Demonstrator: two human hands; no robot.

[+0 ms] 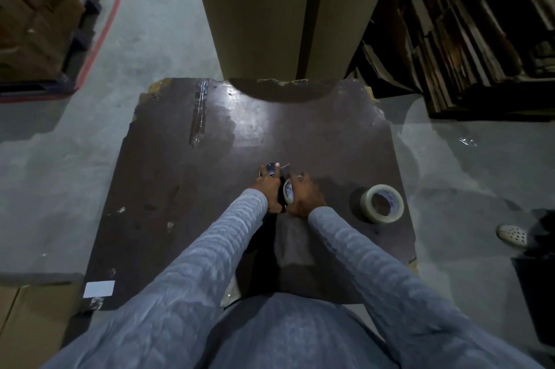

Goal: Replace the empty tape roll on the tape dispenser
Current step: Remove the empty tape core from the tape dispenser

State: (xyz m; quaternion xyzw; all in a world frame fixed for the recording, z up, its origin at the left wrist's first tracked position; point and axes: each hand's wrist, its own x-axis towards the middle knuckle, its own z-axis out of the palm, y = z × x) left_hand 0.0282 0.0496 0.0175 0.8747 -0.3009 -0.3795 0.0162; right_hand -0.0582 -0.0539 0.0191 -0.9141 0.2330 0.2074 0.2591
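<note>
A dark tape dispenser (274, 169) sits near the middle of a dark brown table (168, 188), mostly hidden by my hands. My left hand (268, 190) grips the dispenser's body from the left. My right hand (306, 197) curls round the small whitish roll (289, 190) mounted on the dispenser, fingers over its right side. A full roll of clear tape (381, 203) lies flat on the table to the right, apart from both hands.
A tall cardboard column (285, 14) stands against the table's far edge. Stacked flat cardboard (468, 38) fills the right rear, boxes on a pallet (33, 23) the left rear. A strip of clear tape (198, 113) lies on the table. Someone's white shoe (512, 235) is at right.
</note>
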